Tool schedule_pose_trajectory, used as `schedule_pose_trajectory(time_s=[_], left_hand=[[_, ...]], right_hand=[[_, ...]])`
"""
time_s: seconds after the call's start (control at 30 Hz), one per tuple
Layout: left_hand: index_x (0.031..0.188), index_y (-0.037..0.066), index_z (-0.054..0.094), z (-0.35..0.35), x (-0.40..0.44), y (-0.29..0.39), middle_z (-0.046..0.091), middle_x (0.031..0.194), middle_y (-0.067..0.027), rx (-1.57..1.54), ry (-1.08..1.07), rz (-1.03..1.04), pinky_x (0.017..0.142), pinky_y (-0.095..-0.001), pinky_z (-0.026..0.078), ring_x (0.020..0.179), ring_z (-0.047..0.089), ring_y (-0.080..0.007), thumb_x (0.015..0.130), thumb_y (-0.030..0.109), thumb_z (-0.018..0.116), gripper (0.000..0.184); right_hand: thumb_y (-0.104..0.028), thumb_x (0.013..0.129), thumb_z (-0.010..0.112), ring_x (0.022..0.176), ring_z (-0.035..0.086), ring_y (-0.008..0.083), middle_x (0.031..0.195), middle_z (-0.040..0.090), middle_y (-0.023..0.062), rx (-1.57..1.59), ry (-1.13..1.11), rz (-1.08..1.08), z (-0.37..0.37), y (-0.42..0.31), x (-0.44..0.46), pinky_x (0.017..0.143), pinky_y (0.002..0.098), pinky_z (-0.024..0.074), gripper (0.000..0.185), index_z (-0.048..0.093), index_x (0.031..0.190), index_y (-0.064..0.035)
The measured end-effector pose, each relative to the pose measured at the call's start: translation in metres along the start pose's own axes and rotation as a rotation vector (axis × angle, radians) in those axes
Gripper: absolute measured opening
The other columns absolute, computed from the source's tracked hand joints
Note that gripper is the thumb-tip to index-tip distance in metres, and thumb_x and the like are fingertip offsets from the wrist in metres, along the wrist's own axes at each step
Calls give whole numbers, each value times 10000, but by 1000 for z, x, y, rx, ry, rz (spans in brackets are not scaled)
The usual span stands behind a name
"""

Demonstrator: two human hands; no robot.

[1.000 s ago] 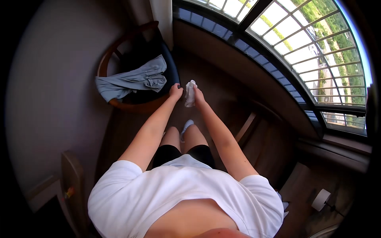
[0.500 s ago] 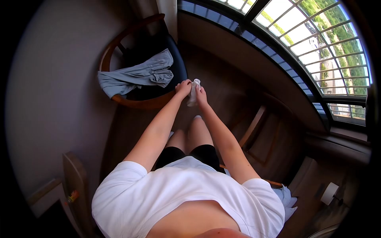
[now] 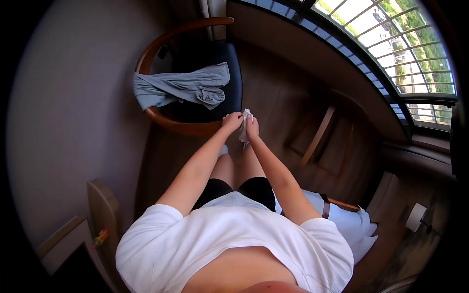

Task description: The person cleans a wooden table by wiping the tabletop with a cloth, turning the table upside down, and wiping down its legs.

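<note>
A small crumpled white cloth (image 3: 244, 128) hangs between my two hands, in front of my body. My right hand (image 3: 252, 128) grips its right side, thumb up. My left hand (image 3: 232, 120) is closed at its upper left edge, fingers pinched on it. Just left of my hands stands a chair with a curved wooden back (image 3: 183, 128) and a dark seat (image 3: 195, 53). A grey garment (image 3: 195, 88) lies over the chair's back and seat.
A barred window (image 3: 391, 49) is at the upper right. A wooden-legged piece of furniture (image 3: 320, 136) stands right of my hands. Light blue fabric (image 3: 349, 224) lies beside my right arm, near a white lamp-like object (image 3: 416, 217). A wooden panel (image 3: 103, 200) is at lower left.
My left hand has moved to the white cloth and closed on its edge. The view has shifted, with the chair now further right and more of the light blue fabric showing.
</note>
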State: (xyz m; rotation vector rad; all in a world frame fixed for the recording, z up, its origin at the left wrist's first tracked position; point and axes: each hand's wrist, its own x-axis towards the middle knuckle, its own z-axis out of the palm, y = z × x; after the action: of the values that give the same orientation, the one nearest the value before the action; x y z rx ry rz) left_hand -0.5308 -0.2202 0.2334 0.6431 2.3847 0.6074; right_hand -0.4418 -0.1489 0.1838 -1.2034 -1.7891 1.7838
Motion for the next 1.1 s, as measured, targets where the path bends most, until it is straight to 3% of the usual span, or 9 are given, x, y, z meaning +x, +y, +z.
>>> schedule_pose_trajectory(time_s=[0.2,0.4,0.47,0.5,0.77,0.87,0.93,1.0,1.1], left_hand=[[1007,186,629,-7,-23,-35,619,1039,-96,157,-269,73,840,-457,427,989,565,-313,831,373,438,321],[981,121,630,-5,-33,-72,618,1006,-130,181,-432,224,812,-415,455,949,576,-318,819,315,487,290],[963,110,635,-8,-46,-70,621,989,-134,210,-464,227,802,-410,461,934,580,-323,812,301,501,279],[946,108,642,-9,-53,-71,623,976,-136,203,-456,219,795,-414,462,923,583,-323,807,298,506,272],[909,73,647,0,-49,-104,627,938,-155,191,-447,295,769,-413,466,898,586,-327,784,294,532,278],[911,34,644,16,-32,-123,636,884,-174,15,-481,278,733,-385,466,845,612,-293,785,177,506,236],[922,46,643,15,-35,-116,629,922,-174,-31,-483,244,757,-390,462,873,602,-315,784,179,489,246],[932,58,642,15,-37,-93,622,959,-174,-85,-478,212,781,-395,458,901,593,-337,783,180,471,258],[873,4,637,-8,-40,-42,619,857,-213,-241,-187,192,744,-412,460,838,597,-358,769,153,474,244]], right_hand=[[-344,887,476,704,574,227,757,605,153,-94,-3,42,13,8,-51,636,361,440,383,571,848,26],[-370,866,483,712,602,282,764,617,183,-237,-87,66,26,37,-79,656,391,449,424,583,839,42],[-366,866,471,718,596,247,770,618,163,-220,-94,97,24,47,-88,658,369,452,420,590,863,37],[-362,865,460,725,590,211,775,620,142,-205,-111,126,24,48,-94,661,348,454,417,597,887,32],[-366,864,480,724,589,227,774,618,152,-275,-82,60,37,55,-107,666,355,448,406,589,883,24],[-375,869,490,692,574,219,738,598,156,-345,-66,-23,33,20,-101,646,363,439,397,571,837,12],[-367,866,480,755,578,383,780,591,232,-236,-47,-27,23,4,-98,663,438,432,402,556,810,23],[-362,866,484,747,576,378,774,588,229,-264,-19,-55,14,-5,-88,657,434,431,395,555,809,23],[-354,864,495,741,573,367,768,585,222,-214,45,-82,9,-23,-65,650,424,429,382,552,806,19]])
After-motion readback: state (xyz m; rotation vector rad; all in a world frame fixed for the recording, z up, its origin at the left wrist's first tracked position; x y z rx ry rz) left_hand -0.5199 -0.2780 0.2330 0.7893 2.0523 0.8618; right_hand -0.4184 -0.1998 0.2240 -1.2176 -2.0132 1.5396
